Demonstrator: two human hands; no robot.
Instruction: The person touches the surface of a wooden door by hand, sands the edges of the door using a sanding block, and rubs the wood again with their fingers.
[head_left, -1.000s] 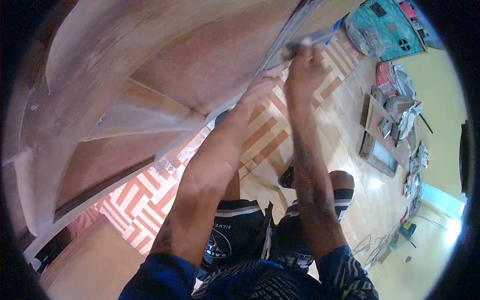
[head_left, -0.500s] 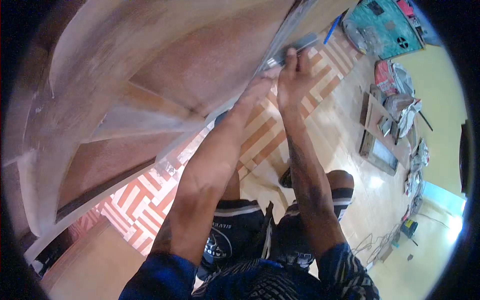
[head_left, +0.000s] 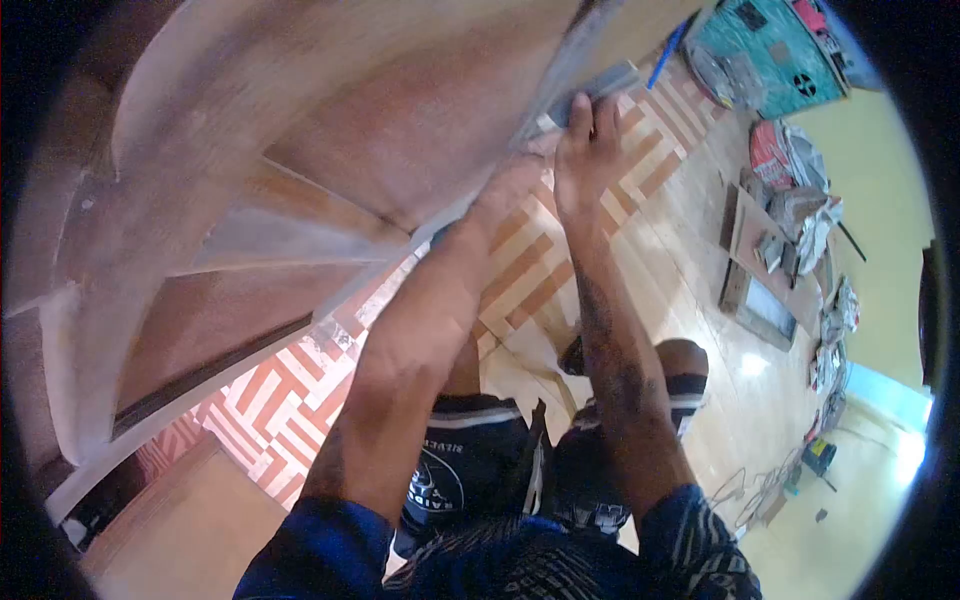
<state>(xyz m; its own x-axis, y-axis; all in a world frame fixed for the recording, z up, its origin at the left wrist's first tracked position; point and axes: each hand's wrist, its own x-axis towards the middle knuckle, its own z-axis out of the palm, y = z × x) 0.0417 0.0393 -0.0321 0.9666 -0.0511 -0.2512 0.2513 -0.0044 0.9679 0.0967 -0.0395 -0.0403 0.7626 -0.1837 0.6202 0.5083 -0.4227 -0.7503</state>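
The right hand (head_left: pixel 588 145) grips a grey block (head_left: pixel 612 80) beside the patchy, seemingly unfinished wooden panel (head_left: pixel 410 110) — left hand (head_left: pixel 522 172) blurred, fingers unreadable.

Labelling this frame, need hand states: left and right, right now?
Left hand: beside the wooden panel, blurred; open or closed cannot be told.
Right hand: closed, holding a grey block-like object.

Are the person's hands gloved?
No, the right hand at the grey tool and the left hand beside it show bare skin.
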